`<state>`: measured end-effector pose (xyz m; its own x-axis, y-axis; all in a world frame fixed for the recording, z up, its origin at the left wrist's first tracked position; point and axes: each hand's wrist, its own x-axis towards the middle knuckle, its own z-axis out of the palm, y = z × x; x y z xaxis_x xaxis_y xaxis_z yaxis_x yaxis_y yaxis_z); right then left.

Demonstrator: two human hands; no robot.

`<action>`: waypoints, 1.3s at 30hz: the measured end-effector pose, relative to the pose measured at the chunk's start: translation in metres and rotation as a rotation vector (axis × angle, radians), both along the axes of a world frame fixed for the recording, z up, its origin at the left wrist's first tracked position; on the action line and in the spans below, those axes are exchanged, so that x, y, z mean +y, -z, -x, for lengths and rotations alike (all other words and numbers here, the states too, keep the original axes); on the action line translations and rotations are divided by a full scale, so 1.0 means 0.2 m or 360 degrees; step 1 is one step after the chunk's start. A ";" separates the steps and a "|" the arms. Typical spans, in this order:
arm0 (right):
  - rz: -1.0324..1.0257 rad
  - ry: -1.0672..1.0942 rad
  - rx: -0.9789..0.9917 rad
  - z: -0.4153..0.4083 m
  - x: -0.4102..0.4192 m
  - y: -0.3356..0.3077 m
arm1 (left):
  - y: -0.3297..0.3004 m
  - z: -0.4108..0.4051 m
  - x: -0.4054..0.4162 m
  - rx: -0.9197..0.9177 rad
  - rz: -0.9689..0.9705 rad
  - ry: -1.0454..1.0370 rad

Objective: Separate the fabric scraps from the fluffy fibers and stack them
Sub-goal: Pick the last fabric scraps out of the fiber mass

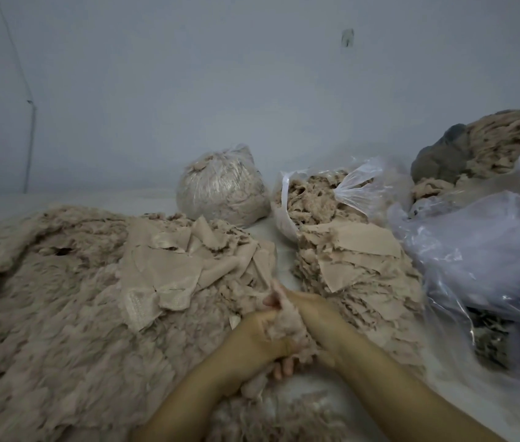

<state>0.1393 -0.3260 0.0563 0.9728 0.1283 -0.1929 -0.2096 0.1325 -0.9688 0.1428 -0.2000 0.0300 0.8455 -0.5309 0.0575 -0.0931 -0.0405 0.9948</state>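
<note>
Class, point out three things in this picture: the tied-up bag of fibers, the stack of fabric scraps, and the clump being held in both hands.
tied bag (220,189), head view, on its bulging front.
stack of fabric scraps (351,266), head view, on a flat top scrap.
clump (284,320), head view, on the fluff between the hands.

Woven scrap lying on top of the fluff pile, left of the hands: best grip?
Pinch the scrap at its lower corner, which hangs loose over the fluff pile. Come from the near side and peel up and back; its middle lies flat, with nothing to pinch.

Beige fabric scraps (352,269) stacked right of, seemingly apart from, fluffy fibers (61,298).
</note>
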 end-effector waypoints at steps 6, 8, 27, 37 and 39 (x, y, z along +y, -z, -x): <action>-0.0078 0.0017 -0.0148 0.01 -0.07 0.04 | -0.03 -0.03 0.01 0.0214 0.0297 -0.0323; -0.0078 0.0140 -0.0172 0.01 -0.08 0.08 | -0.03 -0.03 0.02 0.0344 0.0429 -0.0298; -0.0256 -0.0186 -0.0252 0.05 -0.08 0.09 | -0.08 -0.06 0.06 -0.0073 0.0327 -0.0652; 0.0258 -0.0368 -0.0183 0.07 -0.07 0.07 | -0.13 -0.09 0.17 -0.0102 0.0449 -0.0890; 0.0109 -0.0358 -0.0068 0.07 -0.05 0.06 | -0.13 -0.06 0.12 -0.0453 0.0230 -0.0706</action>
<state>0.1259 -0.3363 0.0440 0.9287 0.3307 -0.1677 -0.1848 0.0207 -0.9826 0.1557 -0.1751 0.0561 0.9269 -0.0968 0.3627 -0.3646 -0.0019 0.9312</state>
